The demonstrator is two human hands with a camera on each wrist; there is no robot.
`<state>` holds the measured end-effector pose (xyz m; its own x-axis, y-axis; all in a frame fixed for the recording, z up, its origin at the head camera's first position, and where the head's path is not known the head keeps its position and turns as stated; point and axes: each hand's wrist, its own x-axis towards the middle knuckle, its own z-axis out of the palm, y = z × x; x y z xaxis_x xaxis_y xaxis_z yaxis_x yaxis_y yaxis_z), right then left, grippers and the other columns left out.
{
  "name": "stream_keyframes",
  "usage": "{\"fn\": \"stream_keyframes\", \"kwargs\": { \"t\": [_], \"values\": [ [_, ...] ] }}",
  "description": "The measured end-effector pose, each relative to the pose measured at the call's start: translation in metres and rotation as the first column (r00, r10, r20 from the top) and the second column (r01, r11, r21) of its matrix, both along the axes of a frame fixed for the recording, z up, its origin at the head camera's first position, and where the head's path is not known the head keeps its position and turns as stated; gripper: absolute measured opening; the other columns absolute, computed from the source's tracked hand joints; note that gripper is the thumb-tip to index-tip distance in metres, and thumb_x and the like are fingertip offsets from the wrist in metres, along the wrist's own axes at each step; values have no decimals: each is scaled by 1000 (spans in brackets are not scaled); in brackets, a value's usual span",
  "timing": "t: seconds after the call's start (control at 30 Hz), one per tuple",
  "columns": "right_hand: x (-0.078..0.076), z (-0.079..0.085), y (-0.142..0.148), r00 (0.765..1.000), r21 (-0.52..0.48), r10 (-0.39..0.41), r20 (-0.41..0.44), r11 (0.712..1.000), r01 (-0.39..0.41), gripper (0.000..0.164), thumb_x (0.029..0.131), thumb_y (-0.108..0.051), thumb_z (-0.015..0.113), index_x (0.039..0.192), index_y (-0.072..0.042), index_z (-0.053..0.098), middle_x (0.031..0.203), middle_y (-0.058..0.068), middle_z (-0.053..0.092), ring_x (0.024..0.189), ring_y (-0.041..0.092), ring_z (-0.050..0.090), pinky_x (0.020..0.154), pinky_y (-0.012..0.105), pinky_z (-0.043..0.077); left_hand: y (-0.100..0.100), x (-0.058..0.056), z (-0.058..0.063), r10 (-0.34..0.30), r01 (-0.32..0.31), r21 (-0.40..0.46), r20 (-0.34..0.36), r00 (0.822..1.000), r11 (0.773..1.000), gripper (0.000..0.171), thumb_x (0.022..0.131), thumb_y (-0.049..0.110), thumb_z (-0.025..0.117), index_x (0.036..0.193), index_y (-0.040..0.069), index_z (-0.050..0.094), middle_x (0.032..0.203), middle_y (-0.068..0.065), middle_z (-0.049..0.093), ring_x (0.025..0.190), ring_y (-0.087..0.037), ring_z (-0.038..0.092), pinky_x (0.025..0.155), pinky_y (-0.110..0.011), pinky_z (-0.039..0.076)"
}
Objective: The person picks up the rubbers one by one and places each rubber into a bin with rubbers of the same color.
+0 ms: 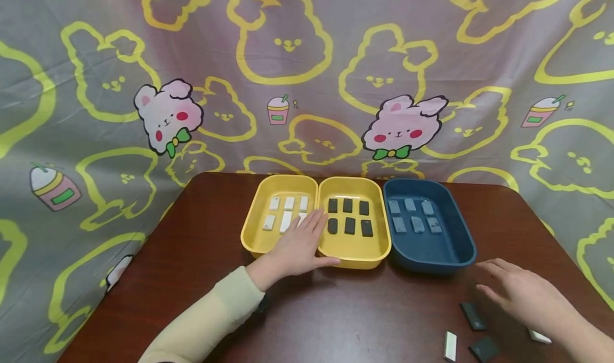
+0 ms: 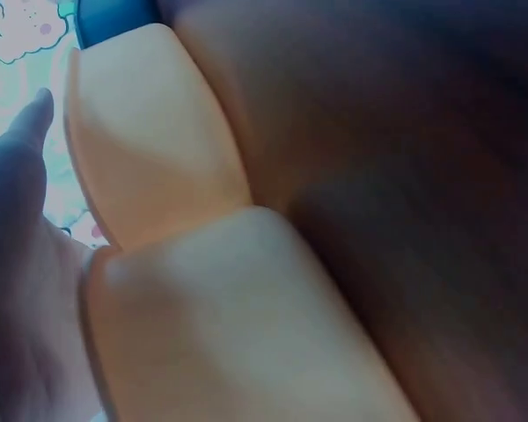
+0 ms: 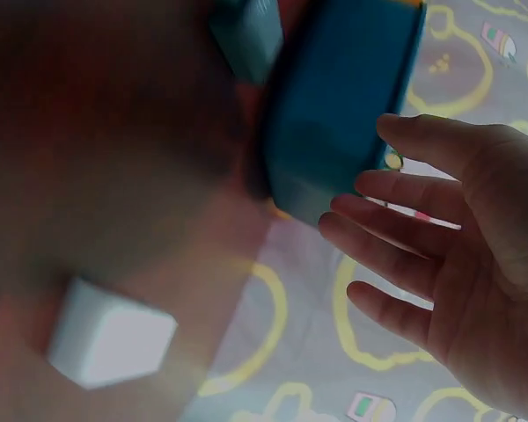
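Observation:
My left hand (image 1: 297, 248) reaches over the front of the left yellow bin (image 1: 254, 240), fingers extended and partly hiding white blocks (image 1: 289, 203) laid in rows inside. Its thumb lies across the front rim of the middle yellow bin (image 1: 355, 259), where dark blocks (image 1: 349, 225) sit in two rows. In the left wrist view, that palm is beside the bins' outer walls (image 2: 220, 325). Off the near right corner of the blue bin (image 1: 431, 264), my right hand (image 1: 523, 293) hovers with loosely bent fingers and nothing in them. A dark block (image 1: 473, 316) lies just below its fingertips.
Grey blocks (image 1: 418, 224) fill two rows in the blue bin. Near the table's front right lie a white block (image 1: 450, 346), another dark block (image 1: 484, 348) and a white block (image 1: 541, 337) partly behind the right wrist. A patterned curtain (image 1: 307, 86) hangs behind the table.

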<state>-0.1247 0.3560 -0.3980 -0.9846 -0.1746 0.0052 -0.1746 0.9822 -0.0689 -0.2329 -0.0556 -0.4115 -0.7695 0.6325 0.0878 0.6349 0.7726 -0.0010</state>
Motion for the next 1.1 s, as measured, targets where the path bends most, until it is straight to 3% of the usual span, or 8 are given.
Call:
{"fn": "stream_keyframes", "kwargs": {
  "t": [0.1, 0.2, 0.33, 0.5, 0.8, 1.1],
  "values": [
    [4, -9, -7, 992, -47, 3, 125, 999, 3, 47, 80, -34, 78, 112, -2, 66, 102, 10, 65, 86, 27, 64, 71, 51, 53, -8, -1, -5, 25, -25, 13, 27, 999, 1000, 111, 82, 82, 39, 154, 0, 18, 159, -16, 15, 146, -26, 14, 112, -49, 21],
    [8, -17, -13, 968, -108, -3, 252, 994, 31, 53, 78, -39, 78, 119, -8, 65, 109, 5, 63, 92, 22, 63, 74, 51, 53, -14, -1, -8, 45, -47, 36, 46, 998, 998, 114, 80, 83, 41, 153, -1, 17, 160, -16, 13, 146, -26, 12, 113, -49, 20],
    [11, -27, -17, 948, -133, 2, 318, 990, 42, 59, 74, -38, 82, 123, -9, 63, 116, 6, 61, 98, 24, 61, 77, 50, 53, -18, -3, -7, 69, -73, 54, 74, 995, 996, 116, 78, 85, 41, 154, 1, 16, 160, -14, 10, 146, -23, 8, 113, -49, 19],
    [12, -33, -16, 937, -113, 5, 348, 993, 37, 61, 74, -36, 82, 123, -5, 63, 116, 11, 60, 99, 29, 61, 79, 51, 52, -17, -5, -7, 76, -82, 68, 88, 993, 994, 115, 79, 85, 39, 154, 1, 15, 161, -13, 9, 147, -21, 9, 113, -49, 20],
    [15, -36, -17, 917, -139, 11, 398, 989, 49, 54, 70, -19, 85, 119, -5, 65, 98, 1, 56, 75, 17, 54, 62, 36, 50, -12, -7, -11, 66, -74, 78, 95, 993, 994, 114, 79, 84, 40, 154, 2, 15, 161, -12, 9, 146, -21, 11, 112, -49, 21],
    [15, -38, -16, 919, -190, 19, 393, 980, 61, 49, 70, -8, 85, 115, -10, 66, 93, -3, 55, 76, 17, 54, 63, 35, 51, -13, -6, -13, 66, -76, 94, 107, 992, 993, 114, 80, 83, 41, 154, 2, 14, 161, -12, 11, 146, -20, 12, 111, -49, 25]
  ]
}}
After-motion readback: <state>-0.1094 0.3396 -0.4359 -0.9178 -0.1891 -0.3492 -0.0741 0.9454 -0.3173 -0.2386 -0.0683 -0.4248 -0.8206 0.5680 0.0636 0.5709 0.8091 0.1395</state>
